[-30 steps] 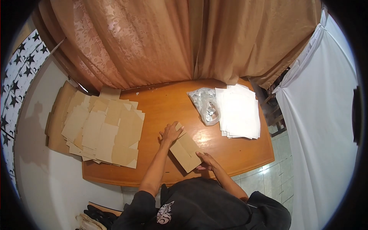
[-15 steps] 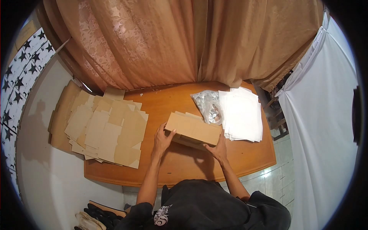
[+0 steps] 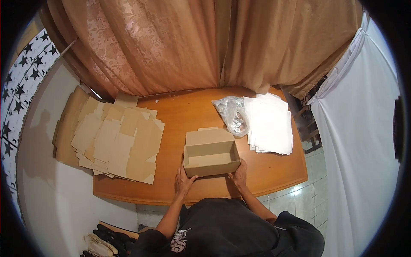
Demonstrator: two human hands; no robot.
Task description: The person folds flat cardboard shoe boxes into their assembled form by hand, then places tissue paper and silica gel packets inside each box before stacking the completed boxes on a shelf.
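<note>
A brown cardboard box (image 3: pixel 209 170) stands on the wooden table in front of me, its inside bare and its lid flap (image 3: pixel 209 137) raised at the far side. My left hand (image 3: pixel 185 182) grips the near left corner, with the thumb along the front wall. At the near right corner, my right hand (image 3: pixel 239 174) holds the box in the same way. The fingers on the outer sides are partly hidden. Just beyond the box lies a clear plastic bag (image 3: pixel 233 115) with small silvery contents that I cannot make out.
Flat cardboard pieces (image 3: pixel 115 141) are piled on the left of the wooden table (image 3: pixel 171 122). White paper sheets (image 3: pixel 270 124) are stacked on the right. Curtains (image 3: pixel 171 47) hang along the far edge, and a white cloth (image 3: pixel 355 128) hangs at right. Shoes (image 3: pixel 105 242) lie below left.
The box has turned from showing its closed brown face to standing with its opening up and lid back. Both hands have moved lower, toward my body, with the box.
</note>
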